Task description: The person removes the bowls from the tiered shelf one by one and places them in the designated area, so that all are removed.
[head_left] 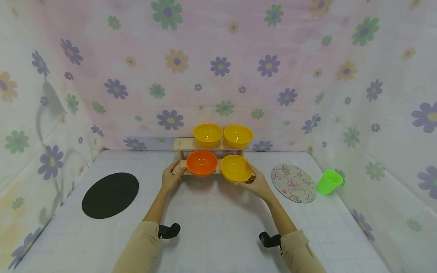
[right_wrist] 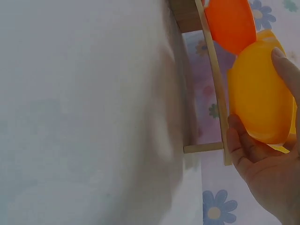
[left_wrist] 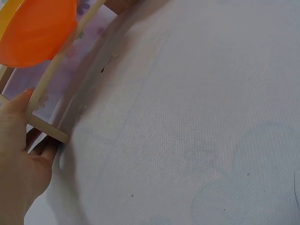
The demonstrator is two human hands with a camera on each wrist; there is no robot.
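Observation:
A two-tier wooden shelf (head_left: 186, 144) stands against the back wall. My left hand (head_left: 170, 177) grips the left end of its lower tier; the left wrist view shows the thumb on the board and fingers curled below. On that tier sits an orange bowl (head_left: 201, 163), just right of this hand. My right hand (head_left: 257, 185) holds a yellow bowl (head_left: 236, 168) at the tier's right end, thumb at the rim and fingers (right_wrist: 241, 145) under its side. Two more yellow bowls, one on the left (head_left: 208, 135) and one on the right (head_left: 238, 136), rest on the upper tier.
A black round mat (head_left: 110, 195) lies on the table at left. To the right are a patterned round mat (head_left: 294, 183) and a tilted green cup (head_left: 329, 182) beside the side wall. Flowered cloth (head_left: 218, 76) encloses the back and sides.

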